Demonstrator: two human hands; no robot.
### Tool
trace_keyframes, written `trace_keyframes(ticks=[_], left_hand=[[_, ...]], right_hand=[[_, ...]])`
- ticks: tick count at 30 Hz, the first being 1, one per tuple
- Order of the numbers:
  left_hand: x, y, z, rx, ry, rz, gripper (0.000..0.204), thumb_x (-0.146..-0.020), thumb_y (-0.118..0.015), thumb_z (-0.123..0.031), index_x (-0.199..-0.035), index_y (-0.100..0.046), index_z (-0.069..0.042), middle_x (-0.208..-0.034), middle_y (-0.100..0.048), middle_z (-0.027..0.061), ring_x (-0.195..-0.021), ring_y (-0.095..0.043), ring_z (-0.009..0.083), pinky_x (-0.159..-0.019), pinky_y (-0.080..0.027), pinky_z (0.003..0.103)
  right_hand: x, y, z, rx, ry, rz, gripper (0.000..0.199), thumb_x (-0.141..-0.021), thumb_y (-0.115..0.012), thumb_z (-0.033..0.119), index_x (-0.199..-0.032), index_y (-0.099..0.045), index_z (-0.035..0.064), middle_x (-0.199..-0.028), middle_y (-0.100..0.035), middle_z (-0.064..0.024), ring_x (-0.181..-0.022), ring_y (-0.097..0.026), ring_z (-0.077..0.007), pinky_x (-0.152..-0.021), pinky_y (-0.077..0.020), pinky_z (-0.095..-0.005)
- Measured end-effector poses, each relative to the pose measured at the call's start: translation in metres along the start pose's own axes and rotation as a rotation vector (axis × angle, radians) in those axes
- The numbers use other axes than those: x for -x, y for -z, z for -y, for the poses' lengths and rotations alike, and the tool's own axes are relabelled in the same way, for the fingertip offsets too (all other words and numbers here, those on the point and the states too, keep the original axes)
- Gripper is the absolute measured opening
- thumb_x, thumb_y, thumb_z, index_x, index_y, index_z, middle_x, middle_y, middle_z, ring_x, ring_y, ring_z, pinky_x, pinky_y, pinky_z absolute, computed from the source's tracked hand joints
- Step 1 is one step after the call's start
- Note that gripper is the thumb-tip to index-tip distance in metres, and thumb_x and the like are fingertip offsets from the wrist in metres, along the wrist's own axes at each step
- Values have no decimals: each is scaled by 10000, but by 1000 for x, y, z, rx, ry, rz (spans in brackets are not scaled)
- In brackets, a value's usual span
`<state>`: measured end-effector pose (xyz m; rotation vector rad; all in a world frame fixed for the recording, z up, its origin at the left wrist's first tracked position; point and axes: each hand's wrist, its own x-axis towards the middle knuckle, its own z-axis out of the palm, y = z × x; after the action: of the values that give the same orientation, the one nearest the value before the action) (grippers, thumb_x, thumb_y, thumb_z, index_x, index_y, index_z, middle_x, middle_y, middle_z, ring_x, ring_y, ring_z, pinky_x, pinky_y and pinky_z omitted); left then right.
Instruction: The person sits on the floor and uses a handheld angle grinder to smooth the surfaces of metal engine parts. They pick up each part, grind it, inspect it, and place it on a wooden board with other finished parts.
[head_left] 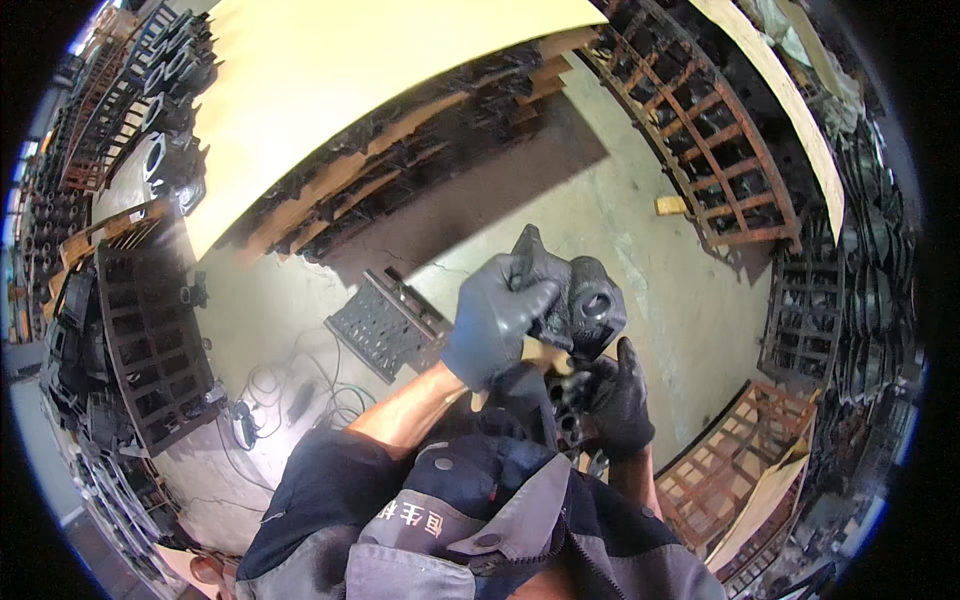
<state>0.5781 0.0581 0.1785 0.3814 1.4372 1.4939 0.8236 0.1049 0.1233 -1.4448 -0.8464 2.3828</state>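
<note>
A black, rough-surfaced metal casting point(597, 306) with a round hole is held up in front of my chest. My left hand point(505, 310), in a dark glove, closes on its left side, the thumb lying over the part. Just below the casting is my gloved right hand point(615, 402), its thumb stretched up and apart from the fingers. Those fingers are partly lost against dark shapes, and I cannot tell whether they touch the casting. Between my forearms is another dark part with round holes point(570, 425), largely hidden.
A perforated metal platform point(385, 325) stands on the floor ahead, left of my hands. Cables point(265, 390) lie coiled at left. A large pale sheet point(380, 80) covers stacked dark parts ahead. Rusty crates point(715, 130) stand far right, another rack point(735, 460) near right, and a dark crate point(155, 345) at left.
</note>
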Motion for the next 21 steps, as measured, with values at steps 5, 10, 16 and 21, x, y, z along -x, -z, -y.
trace_keyframes(ticks=[5,10,16,21], left_hand=[[-10,-1,1,-514,-317,-141,349,-803,-761,-275,-1037,-680,-28,-900,-718,157,-804,-710,221,-740,-550,356],[-29,-7,-32,-917,-618,-97,217,-769,-737,-211,-875,-652,-43,-674,-638,171,-612,-645,378,-558,-506,453],[-54,-12,-72,-1213,-843,5,242,-723,-695,-237,-859,-634,-47,-597,-572,111,-583,-628,315,-532,-479,443],[-70,-20,-91,-1125,-852,-76,231,-777,-654,-199,-957,-678,-55,-769,-652,134,-732,-662,306,-681,-523,418]], right_hand=[[-115,-10,-5,892,468,61,336,-966,-571,300,-1206,-586,67,-1033,-676,-88,-826,-639,-235,-720,-519,-349],[-135,-12,20,883,419,168,309,-927,-630,243,-1178,-595,66,-1056,-667,-90,-876,-634,-248,-754,-509,-354],[-155,3,71,870,367,255,314,-914,-641,232,-1176,-600,64,-1055,-668,-88,-879,-635,-245,-758,-510,-352],[-188,-12,103,891,352,309,319,-902,-651,223,-1174,-603,62,-1053,-669,-88,-882,-635,-241,-762,-512,-349]])
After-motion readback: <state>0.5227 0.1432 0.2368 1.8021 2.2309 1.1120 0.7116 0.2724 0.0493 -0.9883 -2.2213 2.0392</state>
